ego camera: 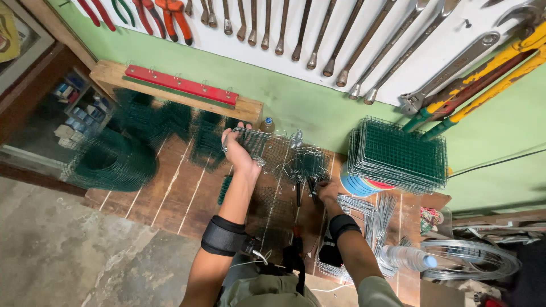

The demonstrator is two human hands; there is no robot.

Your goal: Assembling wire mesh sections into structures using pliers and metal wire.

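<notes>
Left grip [238, 149] clasps mesh panel [252, 141] | right grip [326, 190] on pliers [312, 187]

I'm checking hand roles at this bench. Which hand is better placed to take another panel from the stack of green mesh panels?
Probably the right hand: it rests on the bench beside the stack of green mesh panels, at dark pliers. The left hand is farther away and already grips a small mesh piece.

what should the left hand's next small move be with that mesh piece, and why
Probably bring the small wire mesh panel in the left hand back toward the mesh piece above the right hand. The left hand holds its panel far forward near the wall, apart from that piece, and the right hand grips dark-handled pliers there, so the two pieces seem meant to meet.
</notes>
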